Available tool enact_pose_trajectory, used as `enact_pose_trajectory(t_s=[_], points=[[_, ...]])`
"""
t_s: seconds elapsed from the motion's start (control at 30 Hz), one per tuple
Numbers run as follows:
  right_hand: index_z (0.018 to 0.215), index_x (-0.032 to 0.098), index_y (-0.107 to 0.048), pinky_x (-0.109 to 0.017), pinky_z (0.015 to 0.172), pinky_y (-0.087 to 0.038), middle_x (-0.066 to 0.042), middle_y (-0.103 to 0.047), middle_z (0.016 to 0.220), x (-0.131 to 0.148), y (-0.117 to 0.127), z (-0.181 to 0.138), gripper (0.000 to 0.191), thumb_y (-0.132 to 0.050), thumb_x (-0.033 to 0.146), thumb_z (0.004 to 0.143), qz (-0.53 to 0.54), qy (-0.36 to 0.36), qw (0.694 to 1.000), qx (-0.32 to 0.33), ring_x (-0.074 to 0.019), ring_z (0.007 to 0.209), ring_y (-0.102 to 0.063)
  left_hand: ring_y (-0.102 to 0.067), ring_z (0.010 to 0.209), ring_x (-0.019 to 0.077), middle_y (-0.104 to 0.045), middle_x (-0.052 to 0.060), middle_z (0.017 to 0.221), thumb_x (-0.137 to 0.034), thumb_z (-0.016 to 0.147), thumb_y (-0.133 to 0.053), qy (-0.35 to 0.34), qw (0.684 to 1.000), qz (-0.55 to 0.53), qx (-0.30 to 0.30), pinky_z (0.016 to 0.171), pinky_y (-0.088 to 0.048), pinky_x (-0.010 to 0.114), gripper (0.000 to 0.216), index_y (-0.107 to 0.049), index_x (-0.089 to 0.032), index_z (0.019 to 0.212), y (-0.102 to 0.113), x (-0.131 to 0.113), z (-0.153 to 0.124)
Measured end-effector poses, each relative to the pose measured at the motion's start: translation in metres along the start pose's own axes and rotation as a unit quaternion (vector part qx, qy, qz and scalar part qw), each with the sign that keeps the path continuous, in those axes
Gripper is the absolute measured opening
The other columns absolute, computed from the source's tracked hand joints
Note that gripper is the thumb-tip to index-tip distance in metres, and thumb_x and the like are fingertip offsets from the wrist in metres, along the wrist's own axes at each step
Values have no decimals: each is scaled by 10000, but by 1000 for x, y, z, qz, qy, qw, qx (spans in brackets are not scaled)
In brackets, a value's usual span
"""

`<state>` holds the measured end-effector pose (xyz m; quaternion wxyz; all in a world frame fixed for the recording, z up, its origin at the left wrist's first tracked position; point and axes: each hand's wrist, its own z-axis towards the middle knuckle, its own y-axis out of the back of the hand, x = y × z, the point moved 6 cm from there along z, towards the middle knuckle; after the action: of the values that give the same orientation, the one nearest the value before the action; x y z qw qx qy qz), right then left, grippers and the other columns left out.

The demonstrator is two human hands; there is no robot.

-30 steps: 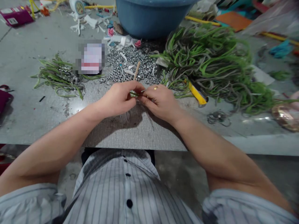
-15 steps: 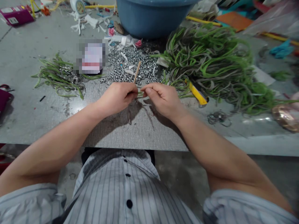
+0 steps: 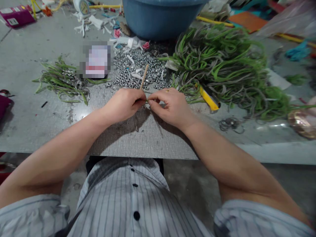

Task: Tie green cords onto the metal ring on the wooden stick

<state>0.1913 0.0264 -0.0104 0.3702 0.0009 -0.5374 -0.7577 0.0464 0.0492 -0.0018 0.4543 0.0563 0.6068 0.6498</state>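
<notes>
My left hand (image 3: 124, 105) and my right hand (image 3: 170, 107) meet fingertip to fingertip over the grey table (image 3: 128, 138), both pinched shut. A thin wooden stick (image 3: 144, 77) rises from my left fingers toward a pile of small metal nuts (image 3: 138, 70). Between the two pinches shows a short bit of green cord (image 3: 147, 100). A ring sits on my right hand. What else the fingers hold is hidden.
A big heap of green and grey cords (image 3: 222, 69) lies to the right, with a yellow utility knife (image 3: 208, 98) at its near edge. A smaller cord bundle (image 3: 61, 84) lies left. A blue tub (image 3: 160, 16) stands behind the nuts.
My right hand rolled so the ring shows again, and its fingertips closed back in against the left fingers. The stick stayed almost still.
</notes>
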Motion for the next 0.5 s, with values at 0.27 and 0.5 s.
enact_pose_trajectory(t_s=[0.27,0.5], points=[[774,246,-683,-365,765,-488,-21,-735,735,-1,3,2,171,-536,264,861,45,-28,998,-21,-210,709,-667,-729,837,183,-794,62,901,-195,939,-543,3,1000,3,8,769,-532,273,226,-766,-174,915,-1,0,1],[784,237,-644,-333,685,-464,-34,-702,728,-11,0,1,442,-450,566,1006,143,-80,986,-9,-193,686,-644,-720,833,180,-790,58,899,-154,930,-518,13,1000,4,3,754,-525,270,246,-763,-172,920,0,2,1]])
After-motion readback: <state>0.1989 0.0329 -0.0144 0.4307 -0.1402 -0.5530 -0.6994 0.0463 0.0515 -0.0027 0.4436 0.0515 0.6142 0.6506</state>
